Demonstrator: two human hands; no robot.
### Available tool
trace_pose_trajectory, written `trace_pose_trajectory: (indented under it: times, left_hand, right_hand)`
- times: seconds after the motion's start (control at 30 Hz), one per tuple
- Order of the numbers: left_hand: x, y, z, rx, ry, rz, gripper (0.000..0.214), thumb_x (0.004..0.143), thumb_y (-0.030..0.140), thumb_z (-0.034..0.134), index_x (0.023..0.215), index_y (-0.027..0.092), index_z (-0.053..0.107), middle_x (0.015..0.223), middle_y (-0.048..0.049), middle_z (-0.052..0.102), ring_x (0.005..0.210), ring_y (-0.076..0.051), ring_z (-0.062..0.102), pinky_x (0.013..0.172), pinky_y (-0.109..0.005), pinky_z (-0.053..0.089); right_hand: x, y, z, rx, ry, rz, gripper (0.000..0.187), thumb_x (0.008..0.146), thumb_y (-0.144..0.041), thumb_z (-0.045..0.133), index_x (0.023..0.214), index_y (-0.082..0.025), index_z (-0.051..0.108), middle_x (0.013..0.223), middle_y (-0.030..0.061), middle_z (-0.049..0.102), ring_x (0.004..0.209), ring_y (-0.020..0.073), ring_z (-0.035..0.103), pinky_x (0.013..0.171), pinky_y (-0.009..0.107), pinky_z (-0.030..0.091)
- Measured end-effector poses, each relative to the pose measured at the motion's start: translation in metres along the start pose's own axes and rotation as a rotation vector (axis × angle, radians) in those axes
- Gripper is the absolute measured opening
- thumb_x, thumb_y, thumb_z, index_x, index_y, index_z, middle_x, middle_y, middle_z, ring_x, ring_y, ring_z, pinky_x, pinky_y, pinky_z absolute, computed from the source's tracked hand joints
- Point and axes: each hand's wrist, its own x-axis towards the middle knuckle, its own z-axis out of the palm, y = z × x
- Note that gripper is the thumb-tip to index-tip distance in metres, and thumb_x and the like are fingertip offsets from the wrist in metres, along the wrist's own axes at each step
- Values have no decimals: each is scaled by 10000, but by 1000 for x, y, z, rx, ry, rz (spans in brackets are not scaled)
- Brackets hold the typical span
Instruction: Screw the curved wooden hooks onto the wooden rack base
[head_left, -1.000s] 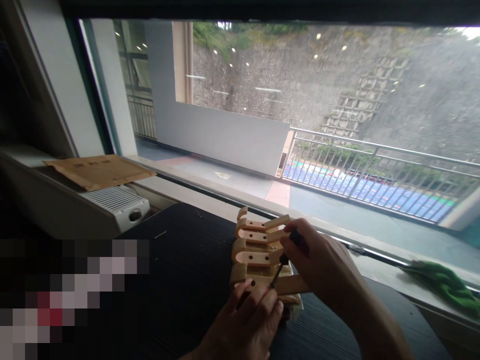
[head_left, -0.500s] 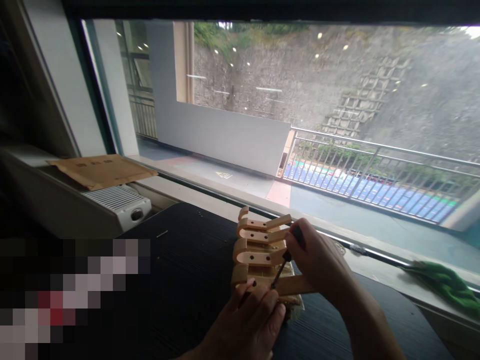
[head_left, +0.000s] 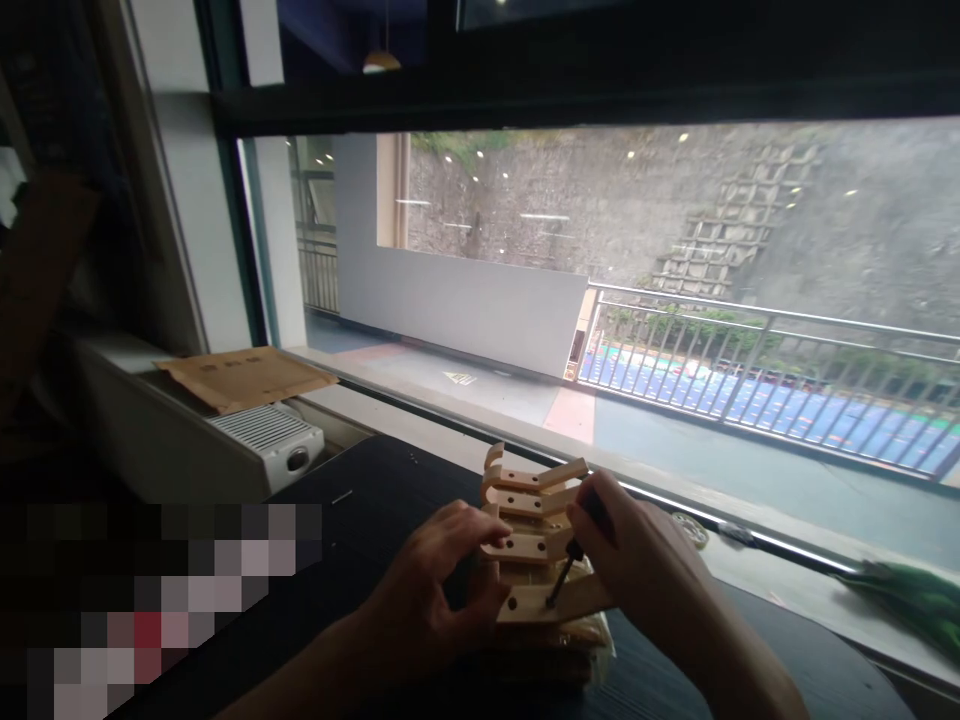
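Note:
A row of bent, light wooden strips [head_left: 529,547], each with dark holes and a curled left end, lies on a plastic-wrapped stack [head_left: 592,635]. My right hand [head_left: 630,545] is closed around the dark handle of a screwdriver [head_left: 574,550]. Its shaft slants down to a hole in the nearest wooden strip [head_left: 531,604]. My left hand [head_left: 442,580] grips the curled end of that strip, thumb low and index finger reaching over the neighbouring strip. The fingers hide the nearest curl, and the screw under the tip is too small to make out.
The strips rest on a dark table [head_left: 360,560] before a window. A brown envelope [head_left: 247,378] lies on a white unit [head_left: 292,445] at left. On the sill are a tape roll [head_left: 691,531] and a green cloth-like item [head_left: 904,600].
My left hand has shifted from the near side of the strips to their curled left ends, uncovering the nearest strip's holes. The screwdriver stays at the same strip. The view has tilted upward.

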Motion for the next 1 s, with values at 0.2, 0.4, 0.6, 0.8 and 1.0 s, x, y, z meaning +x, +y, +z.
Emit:
trace_pose_trajectory:
  times: [0.2,0.4,0.6,0.8,1.0]
  left_hand:
    - [-15,-12,0,-183,-294,-240,693,610,134,742,1229,287,471,1009,33,657,993,-185,611,906,-284,475]
    - [-17,-22,12,-141,-161,-305,462,632,117,663,1069,255,609,1029,8,691,967,-205,641,903,-292,484]
    - [-15,-21,19,-171,-148,-335,363,680,173,644,1039,229,637,901,8,716,858,-190,668,870,-290,507]
    - [-17,-20,19,-172,-131,-272,423,650,131,645,1055,250,621,908,22,715,850,-183,674,821,-248,525]
    - [-19,-27,21,-86,-146,-171,505,702,127,641,1173,270,526,1061,0,685,944,-175,658,872,-253,506]
  right_hand:
    - [-5,-12,-4,70,-23,-44,78,872,-299,439,853,-236,481,658,-34,605,532,127,494,501,239,238]
    - [-2,-16,-1,77,-27,-22,44,855,-241,428,819,-227,448,647,-43,575,530,116,463,509,241,223]
    - [4,-10,9,45,26,20,60,853,-239,413,795,-223,406,602,-49,521,518,115,425,501,248,186]
    - [5,-3,10,56,27,78,88,875,-289,400,824,-221,423,607,-45,541,518,118,437,503,246,194]
    - [-1,-8,-5,103,10,-19,68,857,-275,462,917,-252,484,698,-48,590,576,115,475,542,232,238]
